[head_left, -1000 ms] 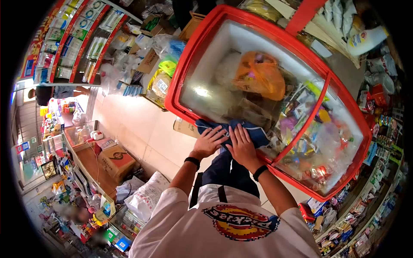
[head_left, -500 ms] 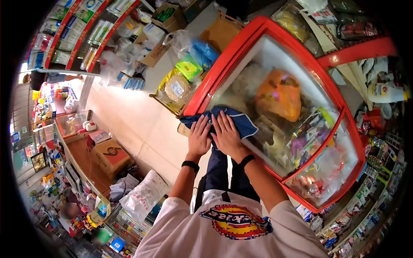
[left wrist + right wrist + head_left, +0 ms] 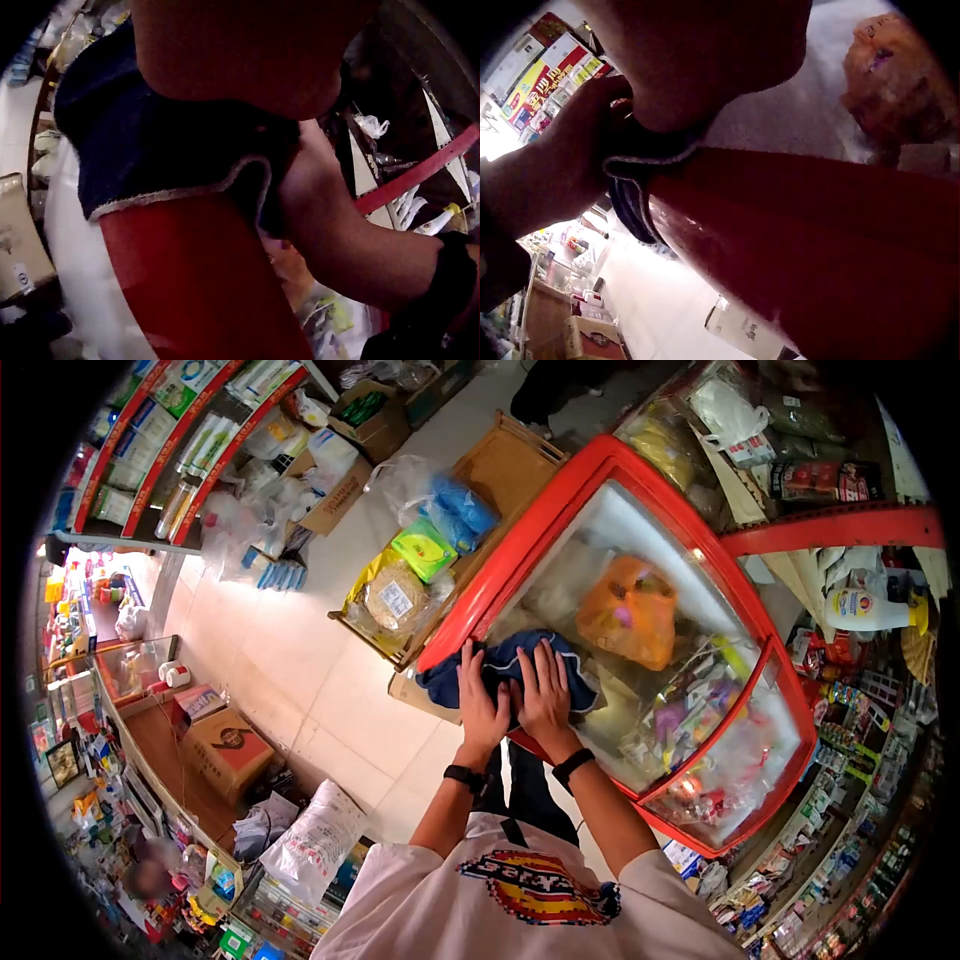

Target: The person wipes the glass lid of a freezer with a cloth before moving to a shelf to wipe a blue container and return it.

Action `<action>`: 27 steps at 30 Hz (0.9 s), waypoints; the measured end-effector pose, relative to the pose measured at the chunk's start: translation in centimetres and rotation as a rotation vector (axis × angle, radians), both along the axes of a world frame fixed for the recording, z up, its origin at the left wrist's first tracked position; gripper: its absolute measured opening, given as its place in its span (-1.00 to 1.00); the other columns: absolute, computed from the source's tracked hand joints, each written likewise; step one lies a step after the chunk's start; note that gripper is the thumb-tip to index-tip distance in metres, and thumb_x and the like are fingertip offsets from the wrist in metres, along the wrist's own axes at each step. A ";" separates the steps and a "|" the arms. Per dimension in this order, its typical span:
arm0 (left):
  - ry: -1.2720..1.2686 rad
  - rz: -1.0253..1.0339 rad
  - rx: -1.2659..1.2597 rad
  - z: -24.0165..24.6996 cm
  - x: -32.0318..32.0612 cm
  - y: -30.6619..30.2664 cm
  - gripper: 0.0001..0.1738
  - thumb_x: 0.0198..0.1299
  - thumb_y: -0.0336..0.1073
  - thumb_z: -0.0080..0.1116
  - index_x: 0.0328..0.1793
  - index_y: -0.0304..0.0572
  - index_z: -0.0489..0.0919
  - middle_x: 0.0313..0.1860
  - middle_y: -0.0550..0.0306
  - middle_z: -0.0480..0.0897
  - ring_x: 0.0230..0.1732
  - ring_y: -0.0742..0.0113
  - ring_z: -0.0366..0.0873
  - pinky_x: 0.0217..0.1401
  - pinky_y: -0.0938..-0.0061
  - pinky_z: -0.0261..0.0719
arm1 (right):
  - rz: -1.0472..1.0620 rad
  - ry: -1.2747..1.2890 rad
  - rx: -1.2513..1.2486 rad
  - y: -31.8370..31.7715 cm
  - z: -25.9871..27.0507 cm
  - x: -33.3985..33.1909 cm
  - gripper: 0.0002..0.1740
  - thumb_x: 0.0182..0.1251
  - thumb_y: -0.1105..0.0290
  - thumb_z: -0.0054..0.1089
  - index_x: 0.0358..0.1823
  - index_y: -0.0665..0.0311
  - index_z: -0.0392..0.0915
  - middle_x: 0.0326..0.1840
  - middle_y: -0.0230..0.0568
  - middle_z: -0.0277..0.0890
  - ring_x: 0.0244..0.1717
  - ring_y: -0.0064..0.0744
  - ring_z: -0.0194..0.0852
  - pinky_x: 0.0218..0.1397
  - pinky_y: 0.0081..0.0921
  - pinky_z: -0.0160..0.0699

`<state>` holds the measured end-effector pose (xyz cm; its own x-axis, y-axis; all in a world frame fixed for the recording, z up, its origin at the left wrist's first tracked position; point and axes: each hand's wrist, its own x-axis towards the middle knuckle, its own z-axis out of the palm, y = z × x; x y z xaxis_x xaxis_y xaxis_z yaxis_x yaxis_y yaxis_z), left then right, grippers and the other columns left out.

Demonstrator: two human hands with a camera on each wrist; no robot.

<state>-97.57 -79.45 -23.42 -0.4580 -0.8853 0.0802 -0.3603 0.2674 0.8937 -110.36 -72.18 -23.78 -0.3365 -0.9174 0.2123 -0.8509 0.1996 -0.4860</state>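
A navy cloth [image 3: 580, 682] with pale edging is draped over the near left corner of the red-framed chest freezer [image 3: 520, 575]. My left hand [image 3: 483, 705] rests on the cloth's left part, over the red rim, fingers pointing forward. Beside it, my right hand [image 3: 545, 698] presses the cloth with fingers extended, next to the glass top. In the left wrist view the cloth [image 3: 150, 154] bends over the red frame [image 3: 195, 277]. Its edge also hangs down the rim in the right wrist view, where both hands are dark. An orange bag [image 3: 630, 615] shows through the glass.
Left of the freezer, a wooden stand [image 3: 500, 465] holds a yellow-wrapped package [image 3: 395, 600] and a green pack [image 3: 424, 548]. A cardboard box [image 3: 230, 750] sits at the counter on the left. Stocked shelves [image 3: 860, 790] curve along the right. A red bar [image 3: 840, 540] extends from the freezer's far side.
Both hands moved left along the freezer's near edge with the cloth, then drew it into a more bunched shape at the corner. The left hand has turned partly onto its side.
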 end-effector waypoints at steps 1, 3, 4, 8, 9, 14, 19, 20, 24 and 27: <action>0.001 -0.006 0.006 0.3 -0.4 -0.6 -0.21 0.35 -0.46 0.20 0.72 -0.26 0.27 0.89 -0.36 0.12 0.84 -0.38 0.14 0.83 -0.27 0.07 | 0.002 0.021 0.032 -0.4 0.4 -0.3 -0.34 0.62 0.27 0.22 0.65 0.38 0.42 0.69 0.37 0.31 0.76 0.34 0.20 0.80 0.25 0.15; 0.045 -0.048 0.047 0.5 -0.8 -1.4 -0.21 0.28 -0.58 0.24 0.67 -0.28 0.34 0.87 -0.39 0.14 0.79 -0.45 0.20 0.78 -0.10 0.26 | -0.004 0.039 0.069 -1.0 1.0 -1.1 -0.35 0.63 0.26 0.21 0.64 0.40 0.42 0.69 0.37 0.31 0.77 0.35 0.20 0.80 0.25 0.15; 0.014 -0.006 -0.012 0.7 -0.7 -1.3 -0.28 0.23 -0.65 0.28 0.57 -0.32 0.45 0.84 -0.39 0.20 0.76 -0.45 0.26 0.73 0.00 0.37 | 0.004 0.044 0.053 -1.4 1.2 -1.6 -0.35 0.63 0.26 0.20 0.64 0.41 0.42 0.69 0.37 0.31 0.77 0.35 0.19 0.80 0.24 0.14; -0.186 0.207 -0.106 -3.4 3.0 2.7 -0.32 0.24 -0.60 0.29 0.53 -0.34 0.50 0.78 -0.46 0.27 0.76 -0.45 0.25 0.73 -0.10 0.31 | 0.003 0.040 0.048 -2.3 2.0 -3.2 -0.35 0.65 0.25 0.17 0.64 0.40 0.41 0.72 0.34 0.29 0.78 0.32 0.18 0.81 0.24 0.13; -0.184 0.209 -0.102 -2.8 2.5 2.8 -0.32 0.24 -0.60 0.29 0.53 -0.34 0.50 0.78 -0.46 0.27 0.76 -0.45 0.25 0.73 -0.10 0.31 | -0.004 0.049 0.048 -2.3 1.9 -3.4 -0.36 0.66 0.24 0.15 0.65 0.39 0.41 0.73 0.30 0.28 0.79 0.29 0.17 0.82 0.23 0.13; -0.391 0.120 -0.093 -2.4 -1.1 3.2 -0.13 0.43 -0.39 0.21 0.81 -0.48 0.17 0.83 -0.51 0.15 0.86 -0.45 0.02 0.85 -0.21 0.01 | -0.001 0.051 0.058 -2.5 1.7 -3.5 -0.34 0.65 0.22 0.16 0.64 0.42 0.40 0.69 0.40 0.30 0.78 0.36 0.17 0.81 0.26 0.13; -0.296 0.024 -0.113 -1.9 -3.4 0.7 -0.12 0.52 -0.26 0.20 0.82 -0.53 0.14 0.85 -0.49 0.15 0.90 -0.42 -0.03 0.88 -0.19 -0.07 | -0.084 0.118 0.118 -3.7 2.8 -5.2 -0.30 0.71 0.17 0.09 0.71 0.43 0.33 0.73 0.43 0.24 0.80 0.40 0.11 0.82 0.27 0.07; -0.312 -0.011 -0.120 -1.6 -4.0 -0.1 -0.11 0.52 -0.22 0.22 0.82 -0.53 0.15 0.83 -0.48 0.18 0.88 -0.43 0.02 0.88 -0.21 -0.05 | -0.083 0.123 0.108 -4.0 3.0 -5.8 -0.29 0.72 0.17 0.07 0.74 0.42 0.30 0.75 0.43 0.21 0.81 0.41 0.09 0.82 0.26 0.04; -0.321 -0.083 -0.193 -1.9 -6.6 -2.1 -0.12 0.54 -0.21 0.21 0.81 -0.54 0.15 0.85 -0.50 0.14 0.88 -0.43 0.00 0.88 -0.19 -0.09 | -0.076 0.148 0.110 -5.0 3.6 -8.4 -0.30 0.75 0.16 0.05 0.75 0.37 0.31 0.76 0.37 0.23 0.83 0.30 0.07 0.85 0.20 0.03; -0.343 -0.070 -0.226 -1.6 -7.9 -2.8 -0.15 0.55 -0.17 0.22 0.76 -0.59 0.20 0.82 -0.54 0.16 0.82 -0.49 0.07 0.85 -0.23 -0.04 | -0.111 0.175 0.110 -5.7 4.0 -10.1 -0.31 0.75 0.15 0.05 0.75 0.36 0.32 0.77 0.36 0.23 0.83 0.29 0.07 0.85 0.18 0.05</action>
<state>-105.48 -82.22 -25.03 -0.5505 -0.8286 0.1015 -0.6007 0.4777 0.6411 -120.48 -77.84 -19.75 -0.4038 -0.8976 0.1767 -0.8899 0.3406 -0.3034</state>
